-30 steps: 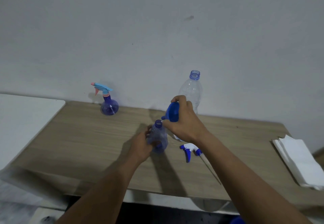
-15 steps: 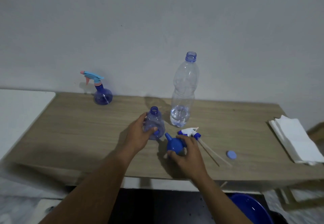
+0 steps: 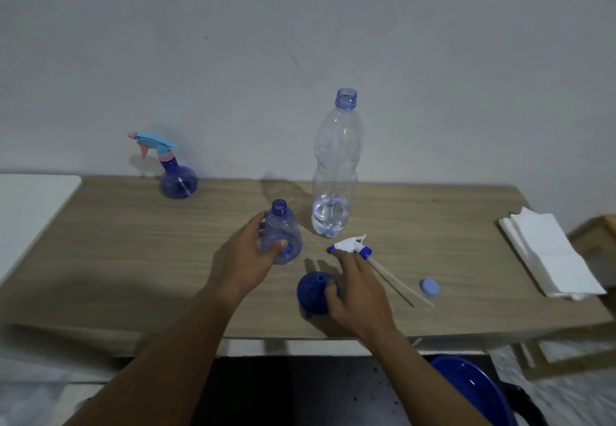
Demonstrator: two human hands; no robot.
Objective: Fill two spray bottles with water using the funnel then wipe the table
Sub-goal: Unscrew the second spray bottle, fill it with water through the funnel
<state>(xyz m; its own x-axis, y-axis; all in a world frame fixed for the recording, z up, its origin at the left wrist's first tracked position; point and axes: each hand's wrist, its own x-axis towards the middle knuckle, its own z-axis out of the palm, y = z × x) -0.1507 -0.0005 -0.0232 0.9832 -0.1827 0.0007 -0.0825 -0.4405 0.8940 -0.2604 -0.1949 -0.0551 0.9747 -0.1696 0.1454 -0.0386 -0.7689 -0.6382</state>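
Note:
My left hand (image 3: 245,260) grips a small blue spray bottle (image 3: 282,224) that stands upright on the wooden table (image 3: 133,245) with its neck uncapped. A blue funnel (image 3: 311,294) lies on its side near the front edge. My right hand (image 3: 358,292) hovers beside it, thumb against the funnel and fingers spread, fingertips at the white and blue spray head (image 3: 350,245) lying with its long tube on the table. A tall clear water bottle (image 3: 335,172), uncapped, holds a little water at the bottom. A second spray bottle (image 3: 178,182) with a light blue and pink trigger stands at the back left.
A light blue bottle cap (image 3: 429,287) lies right of the tube. A stack of white paper napkins (image 3: 550,252) sits at the table's right end. A white surface (image 3: 30,205) adjoins the left end. A blue basin (image 3: 473,389) is on the floor below the front edge.
My right hand took the funnel away from the bottle's neck, lowered it to the table and let it go, then spread its fingers toward the spray head. My left hand stayed on the bottle.

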